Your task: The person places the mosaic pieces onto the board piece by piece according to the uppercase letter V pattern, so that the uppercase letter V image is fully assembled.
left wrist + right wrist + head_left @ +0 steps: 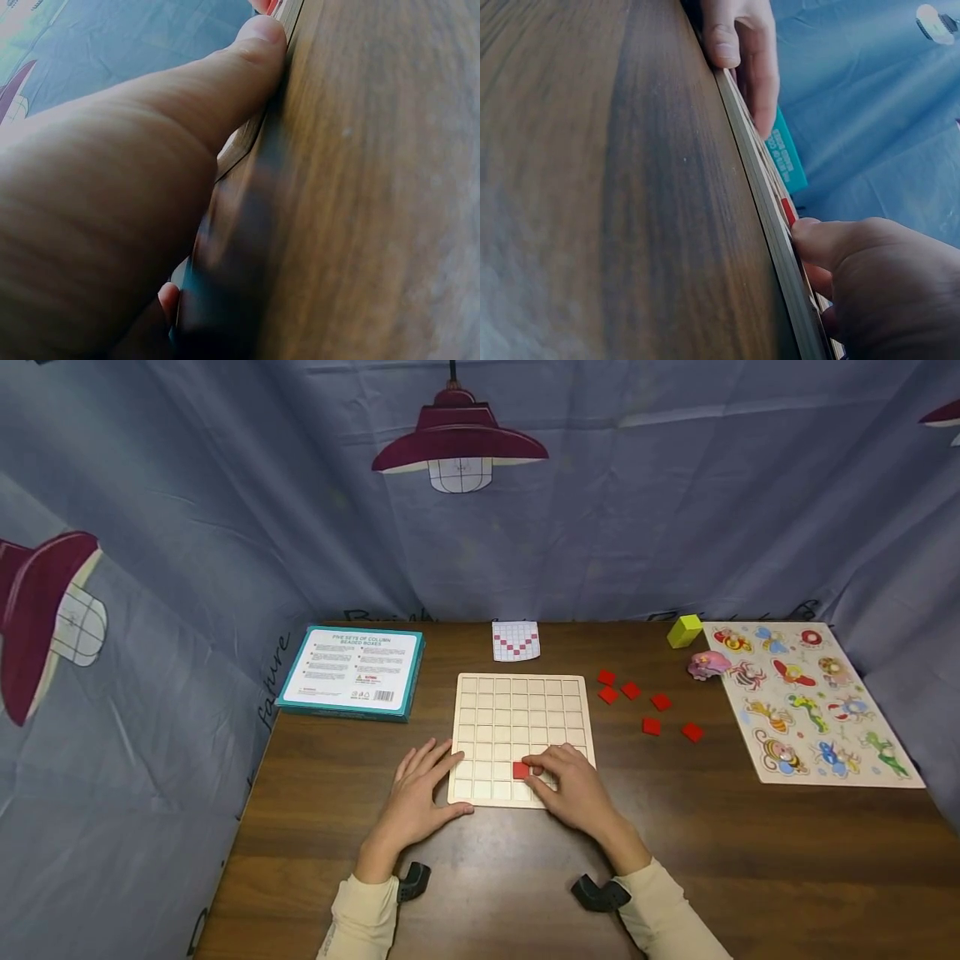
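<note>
A square wooden grid board (482,710) lies flat on the table. On it, in a lower row near the middle, is a red square tile (521,770). My right hand (573,789) pinches this tile at its right side between thumb and index finger; the right wrist view shows the thumb (817,236) against the red tile (788,212). At the board's lower left corner rests my left hand (415,793), fingers extended along the left edge and thumb at the front edge. The left wrist view shows that thumb (259,45) by the board's side.
Several loose red tiles (651,727) lie right of the board. Behind it is a paper card (516,642) with a red V pattern. A teal-edged box (350,672) sits left. Farther right are a yellow-green block (684,632), a pink toy (708,665) and an insect puzzle board (810,706).
</note>
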The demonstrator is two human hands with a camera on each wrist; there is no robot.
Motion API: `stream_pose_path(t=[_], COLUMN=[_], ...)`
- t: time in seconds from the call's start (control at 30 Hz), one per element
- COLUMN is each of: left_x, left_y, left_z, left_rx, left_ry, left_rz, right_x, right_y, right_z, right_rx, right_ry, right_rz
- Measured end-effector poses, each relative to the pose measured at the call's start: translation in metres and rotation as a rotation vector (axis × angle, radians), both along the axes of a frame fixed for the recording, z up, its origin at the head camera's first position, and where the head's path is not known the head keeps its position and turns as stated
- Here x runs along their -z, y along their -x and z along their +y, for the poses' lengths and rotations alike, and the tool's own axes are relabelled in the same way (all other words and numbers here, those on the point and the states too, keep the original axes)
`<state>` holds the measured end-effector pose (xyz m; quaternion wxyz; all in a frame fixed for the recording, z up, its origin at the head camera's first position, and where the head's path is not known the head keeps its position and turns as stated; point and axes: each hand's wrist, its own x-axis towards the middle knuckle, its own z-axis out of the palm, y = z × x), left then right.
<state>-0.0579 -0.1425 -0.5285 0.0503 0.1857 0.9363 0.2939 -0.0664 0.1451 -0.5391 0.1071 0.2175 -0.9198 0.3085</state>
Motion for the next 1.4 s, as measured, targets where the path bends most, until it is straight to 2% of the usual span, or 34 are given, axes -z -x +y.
stream_pose_path(t=[0.3,0.57,0.67,0.83,1.03,1.23,1.4], left_x=[0.002,0.000,0.000,0.001,0.002,0.003,0.004], left_y=[0.002,0.003,0.003,0.003,0.002,0.002,0.002], left_z=[0.000,0.001,0.001,0.001,0.001,0.002,0.000], left_rx=[-0.004,-0.011,-0.009,-0.010,-0.012,-0.010,-0.011], left_ry=[0.004,0.016,0.013,0.011,-0.007,-0.013,-0.002], left_rz=[0.000,-0.004,-0.009,-0.032,0.016,0.036,0.036], right_x=[-0.001,-0.006,-0.005,-0.002,-0.001,0.002,0.004], right_y=[0.000,-0.001,0.000,0.005,0.017,0.022,0.023], right_z=[-0.001,-0.003,0.000,0.011,0.049,0.096,0.120], right_rx=[0.031,0.028,0.016,0.040,0.190,0.420,0.653], right_ry=[-0.009,-0.012,0.038,0.182,0.248,0.244,0.206], right_rz=[-0.043,-0.006,0.013,0.069,0.096,0.077,0.107])
